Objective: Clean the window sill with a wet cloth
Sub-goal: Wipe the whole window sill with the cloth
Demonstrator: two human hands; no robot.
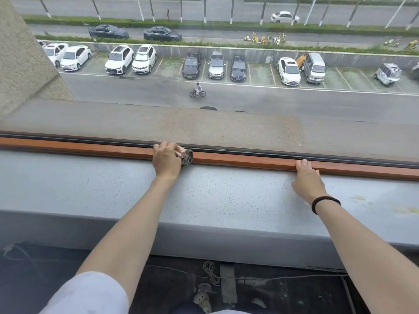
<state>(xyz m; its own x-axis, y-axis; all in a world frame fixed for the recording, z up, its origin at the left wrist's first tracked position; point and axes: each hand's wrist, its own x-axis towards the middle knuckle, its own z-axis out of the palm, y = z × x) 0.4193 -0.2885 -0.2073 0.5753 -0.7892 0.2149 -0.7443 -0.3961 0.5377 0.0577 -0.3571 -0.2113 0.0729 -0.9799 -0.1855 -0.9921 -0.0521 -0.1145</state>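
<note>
A wide grey speckled window sill [215,196] runs across the view, backed by an orange-brown wooden frame strip [238,160] under the glass. My left hand [166,158] grips a small dark patterned cloth [187,157] bunched against the wooden strip at the sill's far edge. My right hand [307,181] lies flat on the sill further right, fingers straight and fingertips touching the wooden strip. A black hair band circles that wrist.
The window pane [226,123] stands directly behind the strip, with a street and parked cars far below. Yellowish stains [408,209] mark the sill at the right. Under the sill, on the dark floor, lie a coiled cord [210,270] and a socket strip [203,301].
</note>
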